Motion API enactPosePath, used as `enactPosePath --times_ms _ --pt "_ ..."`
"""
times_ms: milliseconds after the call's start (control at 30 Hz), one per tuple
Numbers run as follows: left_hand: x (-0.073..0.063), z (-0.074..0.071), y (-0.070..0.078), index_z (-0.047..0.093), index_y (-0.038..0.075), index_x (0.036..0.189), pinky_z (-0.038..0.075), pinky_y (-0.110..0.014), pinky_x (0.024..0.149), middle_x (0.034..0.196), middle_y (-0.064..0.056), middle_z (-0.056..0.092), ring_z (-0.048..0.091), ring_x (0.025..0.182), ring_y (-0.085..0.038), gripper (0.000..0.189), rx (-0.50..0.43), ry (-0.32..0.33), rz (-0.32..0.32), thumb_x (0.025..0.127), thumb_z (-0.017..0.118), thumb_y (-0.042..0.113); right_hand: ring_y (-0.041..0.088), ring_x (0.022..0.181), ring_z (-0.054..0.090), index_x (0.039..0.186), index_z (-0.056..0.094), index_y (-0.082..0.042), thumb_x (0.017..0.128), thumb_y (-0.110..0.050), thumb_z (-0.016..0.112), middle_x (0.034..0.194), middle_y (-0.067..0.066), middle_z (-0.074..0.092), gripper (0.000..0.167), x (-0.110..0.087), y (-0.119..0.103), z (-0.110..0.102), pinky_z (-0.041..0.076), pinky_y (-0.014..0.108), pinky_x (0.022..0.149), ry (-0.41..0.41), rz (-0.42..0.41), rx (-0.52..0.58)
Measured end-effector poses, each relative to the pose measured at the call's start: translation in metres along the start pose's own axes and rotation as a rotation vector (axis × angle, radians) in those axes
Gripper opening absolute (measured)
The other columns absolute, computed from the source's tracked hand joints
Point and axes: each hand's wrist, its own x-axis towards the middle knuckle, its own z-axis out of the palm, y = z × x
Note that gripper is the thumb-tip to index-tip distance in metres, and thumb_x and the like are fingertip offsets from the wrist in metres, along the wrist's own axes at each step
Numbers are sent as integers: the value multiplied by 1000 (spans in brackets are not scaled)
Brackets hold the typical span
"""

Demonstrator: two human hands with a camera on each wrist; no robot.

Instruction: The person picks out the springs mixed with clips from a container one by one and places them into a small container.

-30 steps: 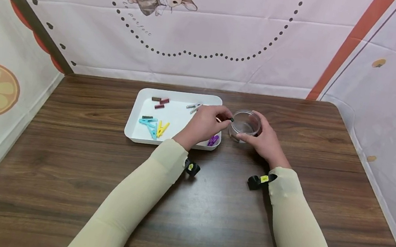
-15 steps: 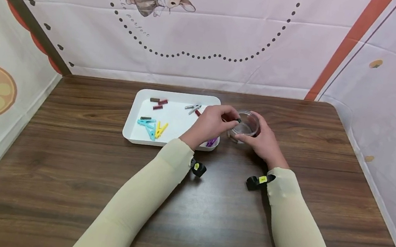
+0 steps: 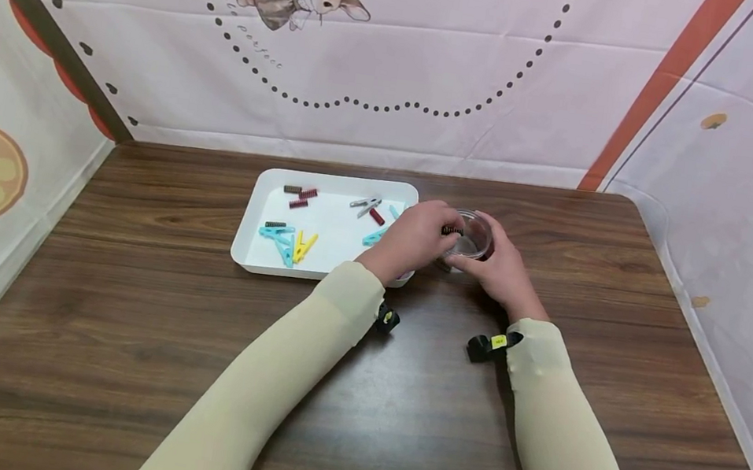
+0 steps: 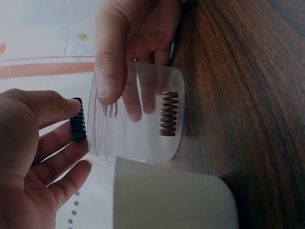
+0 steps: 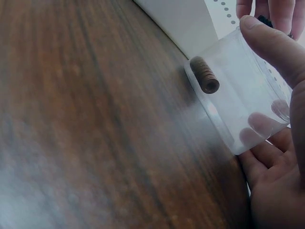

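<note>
My left hand (image 3: pixel 419 233) pinches a dark coil spring (image 4: pixel 78 120) between thumb and fingers, right at the mouth of a clear plastic jar (image 3: pixel 474 240). The right hand (image 3: pixel 503 272) grips that jar from its right side, thumb near the rim and fingers behind the wall. Inside the jar, a brown coil spring (image 4: pixel 168 113) lies at the bottom, also visible through the wall in the right wrist view. To the left, a white tray (image 3: pixel 339 250) holds coil springs and plastic clips; my left hand and sleeve hide part of its right end.
In the tray lie dark red springs (image 3: pixel 298 203), a yellow clip (image 3: pixel 304 247), light blue clips (image 3: pixel 285 251), grey clips (image 3: pixel 366 206) and a dark spring (image 3: pixel 275 225). The wooden table (image 3: pixel 123 313) meets a patterned cloth (image 3: pixel 400 55) at its back edge.
My left hand has moved right with the dark spring, from the jar's left side to over its mouth, uncovering more clips in the tray. The right hand still grips the jar in place.
</note>
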Motion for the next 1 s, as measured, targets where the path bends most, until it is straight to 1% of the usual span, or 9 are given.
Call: enactPosePath --times_ms 100,233,400,567,633,733,833,933,1000 --pt "0 0 1 71 15 114 49 -31 92 110 1 67 60 103 -16 24 49 -4 27 94 58 17 26 134 43 152 26 -26 73 -54 78 150 6 42 99 0 0 0 37 49 108 -1 2 -2" --pt "-1 0 0 70 16 116 50 -31 91 110 1 68 61 102 -16 25 61 -3 43 95 57 19 25 137 41 152 26 -25 74 -54 78 151 5 42 99 0 0 0 36 50 110 -10 -2 6" --pt "-4 -1 -2 70 17 116 49 -30 92 111 2 68 62 103 -15 24 32 13 28 96 57 21 25 137 40 152 25 -28 74 -56 77 151 6 41 98 1 1 1 35 50 110 -14 10 2" --pt "-8 -6 -3 69 17 118 50 -28 89 114 2 67 61 99 -13 26 -7 25 2 96 58 22 22 140 38 151 26 -26 77 -48 78 152 5 40 93 1 1 1 34 49 112 -24 6 33" --pt "-11 -9 -3 68 17 119 50 -28 87 116 1 66 60 99 -12 26 -34 25 -10 95 59 23 21 141 37 151 27 -26 77 -47 78 152 4 40 92 0 0 1 33 48 113 -25 7 45" --pt "-15 -13 -3 67 18 120 51 -27 84 117 2 66 60 99 -12 27 -81 28 -29 94 62 25 20 141 37 150 28 -26 76 -50 78 152 4 41 92 -1 -1 1 32 48 114 -23 7 40" --pt "-18 -17 -5 66 19 121 51 -27 84 119 2 66 61 100 -11 28 -122 34 -38 93 64 26 20 140 37 149 29 -26 76 -50 78 151 3 42 91 -1 -1 1 32 48 114 -18 2 38" --pt "-21 -21 -10 65 19 123 51 -27 85 121 1 65 61 101 -13 31 -132 33 -34 93 65 26 20 140 37 150 29 -25 76 -49 78 151 4 42 92 -1 -1 1 32 48 114 -18 -5 38" --pt "-22 -24 -13 63 18 124 50 -28 83 121 1 65 61 100 -15 33 -121 31 -29 92 65 26 21 141 37 150 28 -24 76 -48 78 152 5 41 93 -1 -1 1 32 48 114 -21 -8 41"
